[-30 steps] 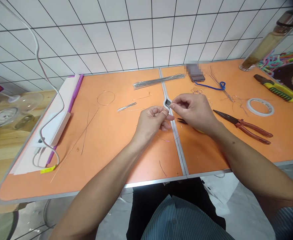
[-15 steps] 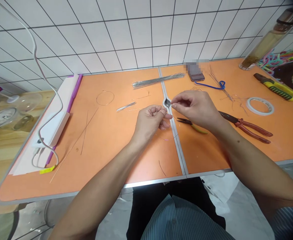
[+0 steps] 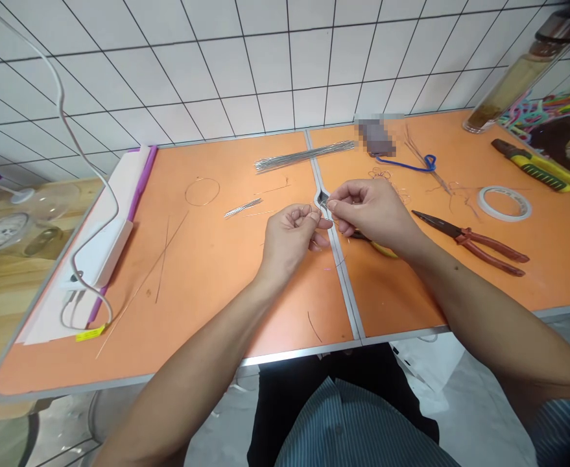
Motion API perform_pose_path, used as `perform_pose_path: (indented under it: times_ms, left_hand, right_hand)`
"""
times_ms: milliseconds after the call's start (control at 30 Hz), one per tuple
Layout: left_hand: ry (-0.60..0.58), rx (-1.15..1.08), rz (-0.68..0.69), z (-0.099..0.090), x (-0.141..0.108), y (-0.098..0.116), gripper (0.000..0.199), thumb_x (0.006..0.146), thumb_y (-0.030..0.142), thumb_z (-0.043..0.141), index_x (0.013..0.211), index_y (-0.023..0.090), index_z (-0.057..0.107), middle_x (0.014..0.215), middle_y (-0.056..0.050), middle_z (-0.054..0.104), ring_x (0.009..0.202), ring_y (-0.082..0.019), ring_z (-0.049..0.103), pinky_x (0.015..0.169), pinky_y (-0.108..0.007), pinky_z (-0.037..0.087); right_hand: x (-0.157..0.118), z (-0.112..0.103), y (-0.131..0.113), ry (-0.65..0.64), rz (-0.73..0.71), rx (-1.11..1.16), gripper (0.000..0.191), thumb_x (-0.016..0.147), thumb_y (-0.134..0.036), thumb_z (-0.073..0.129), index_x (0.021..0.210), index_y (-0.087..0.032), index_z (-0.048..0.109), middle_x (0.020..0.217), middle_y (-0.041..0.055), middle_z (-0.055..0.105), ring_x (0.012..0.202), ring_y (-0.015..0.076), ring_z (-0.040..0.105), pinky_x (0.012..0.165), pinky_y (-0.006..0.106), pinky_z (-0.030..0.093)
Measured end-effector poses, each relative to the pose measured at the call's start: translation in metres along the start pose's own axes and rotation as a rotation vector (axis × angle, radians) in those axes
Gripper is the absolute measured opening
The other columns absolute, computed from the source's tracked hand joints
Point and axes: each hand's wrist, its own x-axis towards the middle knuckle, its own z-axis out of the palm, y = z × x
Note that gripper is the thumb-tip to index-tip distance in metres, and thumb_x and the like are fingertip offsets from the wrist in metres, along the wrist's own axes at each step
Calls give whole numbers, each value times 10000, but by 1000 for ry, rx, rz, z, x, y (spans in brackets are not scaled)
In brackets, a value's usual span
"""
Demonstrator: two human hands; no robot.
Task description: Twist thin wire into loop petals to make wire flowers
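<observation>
Well, both hands pinch a thin wire (image 3: pixel 324 220) above the orange table (image 3: pixel 246 311)

The left hand (image 3: pixel 289 243) is closed, with its thumb and first finger pressed together on the wire. The right hand (image 3: pixel 375 214) is closed too, and its thumb and first finger hold the wire at the other side, as far as one can see, because the wire is very fine. The wire is in the air between the two hands, over the metal seam (image 3: pixel 336 259) of the table. Just beside the right fingers, in a small opening of this seam, there is a small dark metal piece (image 3: pixel 322 199). Small pliers with a yellow handle (image 3: pixel 382 249) lie partly under the right hand. Further right are big pliers with red handles (image 3: pixel 474 241) and a roll of white tape (image 3: pixel 504 203). A bundle of metal rods (image 3: pixel 304 156) lies at the far side of the table. On the left part are a short twisted wire (image 3: pixel 242 207) and a wire ring (image 3: pixel 201 192), and a white power strip (image 3: pixel 97 253) stands near the edge.
</observation>
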Motion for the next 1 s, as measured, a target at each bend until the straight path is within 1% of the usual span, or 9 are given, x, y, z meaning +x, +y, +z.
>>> perform_pose_path:
  times_ms: [100, 233, 333, 433, 700, 833, 1000]
  left_hand:
    - [-36, -73, -37, -3, 2, 0, 146, 965, 292, 759, 920, 164, 705, 964, -94, 870, 587, -110, 731, 555, -205, 558]
    - [-89, -165, -96, -5, 5, 2, 167, 994, 304, 736, 927, 153, 713, 982, -110, 872, 605, -110, 746, 576, -200, 574]
    - [-119, -195, -126, -6, 5, 4, 179, 1016, 320, 715, 952, 153, 722, 988, -114, 874, 613, -115, 754, 582, -202, 578]
    - [-130, -178, -136, -6, 4, 4, 174, 1026, 310, 694, 970, 150, 729, 981, -117, 876, 605, -116, 754, 572, -201, 572]
    - [-133, -65, -107, -5, 4, -1, 172, 981, 314, 742, 918, 156, 717, 936, -107, 871, 562, -108, 728, 532, -194, 533]
    - [-138, -60, -98, -3, 3, 0, 169, 983, 278, 725, 868, 157, 701, 904, -98, 860, 546, -102, 711, 527, -196, 528]
    - [-118, -65, -87, -1, 2, -2, 174, 971, 302, 737, 871, 165, 700, 894, -81, 849, 552, -102, 710, 529, -198, 525]
  right_hand:
    - [1, -2, -3, -20, 54, 60, 62, 884, -173, 801, 854, -190, 750, 616, 14, 699, 523, 134, 637, 500, 255, 537]
    - [1, -3, -6, -12, 55, 45, 101, 868, -172, 858, 844, -178, 760, 617, 15, 701, 514, 130, 652, 486, 246, 552]
    - [2, -4, -6, -10, 54, 40, 93, 866, -165, 861, 844, -175, 772, 641, 20, 715, 505, 127, 659, 482, 250, 564]
    - [2, -4, -6, -13, 52, 29, 78, 875, -150, 838, 841, -179, 775, 643, 22, 718, 513, 133, 669, 492, 254, 575]
    - [1, 0, -2, -9, 16, 50, 80, 848, -170, 834, 828, -189, 760, 643, 11, 707, 533, 133, 665, 516, 254, 579]
    - [0, 2, -4, -16, 25, 103, 101, 847, -170, 838, 816, -193, 745, 649, 12, 709, 551, 136, 658, 544, 268, 610]
    - [0, 6, -5, -8, 51, 159, 118, 862, -143, 832, 821, -198, 735, 648, 12, 709, 577, 137, 669, 551, 257, 626]
